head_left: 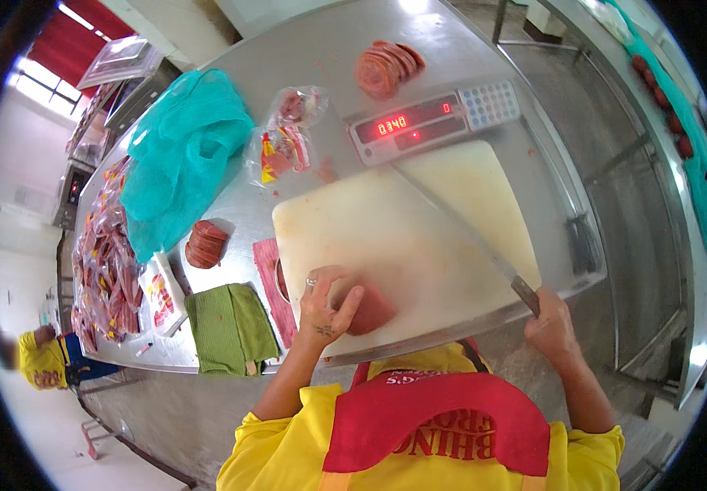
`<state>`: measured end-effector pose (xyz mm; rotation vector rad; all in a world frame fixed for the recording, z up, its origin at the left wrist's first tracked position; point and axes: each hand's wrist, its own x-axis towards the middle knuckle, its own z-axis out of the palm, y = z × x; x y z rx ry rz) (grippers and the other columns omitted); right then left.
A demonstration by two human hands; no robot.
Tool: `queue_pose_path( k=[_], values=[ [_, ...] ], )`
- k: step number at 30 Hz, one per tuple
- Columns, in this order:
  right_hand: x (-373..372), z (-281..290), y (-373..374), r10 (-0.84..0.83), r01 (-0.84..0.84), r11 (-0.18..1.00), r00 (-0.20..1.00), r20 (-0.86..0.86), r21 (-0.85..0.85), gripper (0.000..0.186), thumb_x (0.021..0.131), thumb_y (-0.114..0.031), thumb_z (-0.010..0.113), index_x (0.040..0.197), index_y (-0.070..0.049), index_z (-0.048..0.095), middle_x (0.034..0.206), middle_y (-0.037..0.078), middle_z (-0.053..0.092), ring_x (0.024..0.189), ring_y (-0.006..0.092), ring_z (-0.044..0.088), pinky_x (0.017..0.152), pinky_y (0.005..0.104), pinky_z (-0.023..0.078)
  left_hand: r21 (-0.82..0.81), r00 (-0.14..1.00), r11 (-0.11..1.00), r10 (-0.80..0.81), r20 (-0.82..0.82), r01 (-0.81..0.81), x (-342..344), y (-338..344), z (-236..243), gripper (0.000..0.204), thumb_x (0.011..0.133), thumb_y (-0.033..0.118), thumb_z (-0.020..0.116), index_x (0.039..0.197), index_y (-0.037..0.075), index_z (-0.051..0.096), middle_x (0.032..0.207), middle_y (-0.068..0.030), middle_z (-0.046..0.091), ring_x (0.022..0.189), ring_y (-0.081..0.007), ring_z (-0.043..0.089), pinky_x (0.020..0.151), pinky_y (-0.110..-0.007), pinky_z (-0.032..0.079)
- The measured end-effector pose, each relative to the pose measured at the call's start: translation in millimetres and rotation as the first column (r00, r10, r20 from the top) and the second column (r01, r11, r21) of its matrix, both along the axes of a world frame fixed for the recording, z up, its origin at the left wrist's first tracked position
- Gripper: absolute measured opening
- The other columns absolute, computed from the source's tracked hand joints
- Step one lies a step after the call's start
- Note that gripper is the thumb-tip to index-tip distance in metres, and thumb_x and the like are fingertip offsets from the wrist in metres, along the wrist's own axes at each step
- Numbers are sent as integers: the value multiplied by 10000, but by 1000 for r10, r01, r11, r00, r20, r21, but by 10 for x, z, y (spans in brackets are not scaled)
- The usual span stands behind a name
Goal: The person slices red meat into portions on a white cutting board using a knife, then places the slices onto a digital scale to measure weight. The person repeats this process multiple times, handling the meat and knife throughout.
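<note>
1. Two bare hands are at work in my view: the right hand [551,327], right of centre, is closed around the dark handle of a long straight-bladed steel knife [460,222]; the left hand [325,315], low centre, is half curled with its thumb at a smooth reddish-pink block of meat [374,311]. I can't tell whether it grips or merely steadies.
2. That block sits at the near edge of a large off-white cutting board [386,221], well apart from the blade, which slants across the board toward its top edge.
3. By my judgement slicing is partly done: one fanned stack of round pink slices [384,69] lies at upper centre, a smaller stack of reddish slices [205,245] left of centre. The block looks uncut on its visible side, so it seems left to do.
4. Around the board, I see a grey digital scale [410,127] with lit red digits, a folded green cloth [232,329], a crumpled teal sheet [186,151] and heaped clear packets [108,262], all on a shiny steel table [320,49].
5. Beyond, a yellow-shirted co-worker [42,360] stands far left, above a grey floor [173,425].
</note>
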<state>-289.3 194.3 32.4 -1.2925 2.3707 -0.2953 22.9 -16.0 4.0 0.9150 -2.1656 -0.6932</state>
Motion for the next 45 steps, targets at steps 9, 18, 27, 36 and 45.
queue_pose_path(
  k=[9,18,27,36,45],
  values=[
    [1095,475,484,-81,38,993,910,406,112,412,846,-404,658,865,-25,496,734,192,628,669,391,635,567,441,488,-169,977,965,-209,-43,199,-73,-4,-157,265,631,83,709,867,60,591,882,-99,584,807,-277,548,736,-375,425],
    [1309,665,785,-172,20,936,896,409,351,526,875,-538,533,888,-16,464,771,227,603,701,415,617,584,463,483,-242,968,939,-252,-7,243,-13,59,-222,286,569,52,710,838,69,614,907,-89,596,791,-256,543,712,-355,423],
    [1474,471,447,-194,-5,916,870,453,401,493,923,-490,477,888,2,480,785,255,615,763,445,611,630,497,483,-211,962,950,-254,-103,228,-23,58,-284,222,624,62,710,813,37,597,828,-100,595,775,-275,554,731,-362,443],
    [1327,-23,-327,-71,-39,986,784,617,163,666,942,-558,371,942,68,598,836,302,617,766,473,605,691,492,477,-184,970,964,-216,-110,194,-24,91,-253,186,652,26,713,791,63,594,796,-85,588,774,-245,555,713,-331,458],
    [608,399,-127,-94,93,996,977,193,16,598,898,-577,463,866,5,598,806,223,641,760,410,627,644,457,480,271,954,932,-278,110,241,-151,-564,-35,382,744,234,753,982,-4,572,982,-147,619,893,-247,600,791,-348,485]
  ],
)
